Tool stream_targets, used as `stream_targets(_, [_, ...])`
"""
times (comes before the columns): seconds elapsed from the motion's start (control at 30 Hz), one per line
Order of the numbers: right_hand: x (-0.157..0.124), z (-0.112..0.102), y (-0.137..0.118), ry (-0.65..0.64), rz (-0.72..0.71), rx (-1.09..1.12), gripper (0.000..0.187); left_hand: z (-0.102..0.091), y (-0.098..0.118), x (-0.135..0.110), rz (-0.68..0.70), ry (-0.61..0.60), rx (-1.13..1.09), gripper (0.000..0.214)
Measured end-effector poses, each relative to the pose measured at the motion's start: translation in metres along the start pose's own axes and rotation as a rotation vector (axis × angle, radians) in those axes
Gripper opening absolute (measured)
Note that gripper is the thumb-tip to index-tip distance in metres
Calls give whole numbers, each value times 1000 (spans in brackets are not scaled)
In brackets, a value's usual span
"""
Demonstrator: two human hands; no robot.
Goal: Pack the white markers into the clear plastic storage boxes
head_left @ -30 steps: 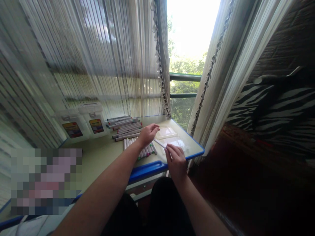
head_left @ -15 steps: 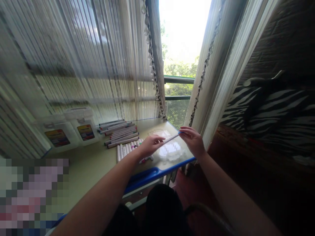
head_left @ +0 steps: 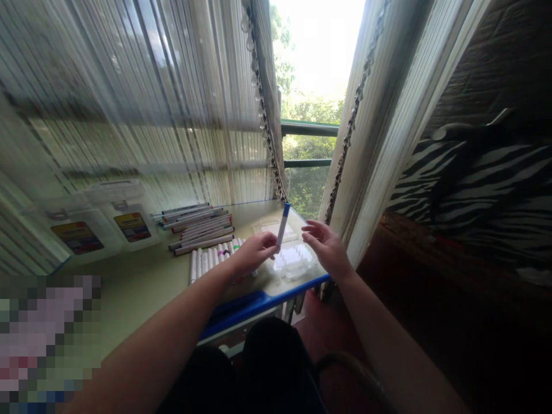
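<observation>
My left hand (head_left: 263, 248) grips the lower end of a marker (head_left: 282, 230) with a white barrel and a blue cap, which stands nearly upright, cap up. To its right, my right hand (head_left: 324, 244) is apart from the marker, its fingers spread and holding nothing. Below both hands a clear plastic tray (head_left: 293, 263) with small raised teeth lies on the table. White markers (head_left: 207, 261) lie side by side left of my left hand, some partly hidden behind my forearm. Behind them is a looser pile of darker markers (head_left: 200, 227).
Two clear plastic cases (head_left: 131, 227) with yellow-and-red labels stand at the table's back left. The pale table (head_left: 142, 287) has a blue front edge. A clear flat piece (head_left: 278, 230) lies behind the toothed tray. String curtains (head_left: 194, 115) hang at the window.
The marker has swung from a slanted position between both hands to nearly upright in my left hand. My right hand has let go of its blue end. The view has shifted slightly.
</observation>
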State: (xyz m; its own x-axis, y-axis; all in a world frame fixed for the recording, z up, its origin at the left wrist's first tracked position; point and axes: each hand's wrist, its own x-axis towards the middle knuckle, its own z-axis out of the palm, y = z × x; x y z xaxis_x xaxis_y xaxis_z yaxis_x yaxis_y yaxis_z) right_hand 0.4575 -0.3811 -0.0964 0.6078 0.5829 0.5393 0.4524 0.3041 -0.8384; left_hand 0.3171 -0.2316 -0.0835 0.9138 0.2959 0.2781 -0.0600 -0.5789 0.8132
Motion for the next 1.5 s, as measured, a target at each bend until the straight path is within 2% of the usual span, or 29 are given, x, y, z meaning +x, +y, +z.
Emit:
stream_targets(0.1, [-2, 1, -3, -129, 4, -206, 24, 0, 5, -1, -92, -5, -286, 28])
stream_targets(0.2, [-7, 6, -6, -191, -46, -277, 25, -2, 13, -4, -158, 34, -403, 33])
stream_targets(0.3, [-11, 10, -10, -204, -82, -260, 25, -1, 20, -8, -188, 73, -441, 33])
stream_targets(0.4, [-13, 13, -13, -166, -124, -215, 25, 2, 23, -9, -204, 59, -463, 34])
stream_targets(0.6, [-14, 14, -15, -159, -231, -259, 14, 1, 24, -10, -205, 28, -450, 33])
stream_targets(0.73, [-16, 15, -15, -218, -275, -312, 13, -3, 23, -11, -198, 17, -476, 32])
stream_targets(0.93, [-20, 20, -19, -201, -373, -326, 13, -3, 18, -10, -233, -13, -496, 33])
stream_targets(1.07, [-15, 14, -14, -163, -354, -380, 10, -1, 13, -8, -186, -6, -444, 36])
stream_targets(1.17, [-6, 0, -5, -194, -362, -399, 9, -3, 14, -6, -140, 114, -427, 39])
stream_targets(1.27, [2, -15, 1, -204, -354, -379, 8, -8, 18, -6, -154, 205, -446, 43])
stream_targets(1.4, [5, -22, 2, -215, -339, -388, 9, -10, 20, -7, -192, 141, -359, 40])
stream_targets(1.5, [4, -21, 2, -198, -292, -373, 13, -9, 17, -7, -169, 74, -270, 37])
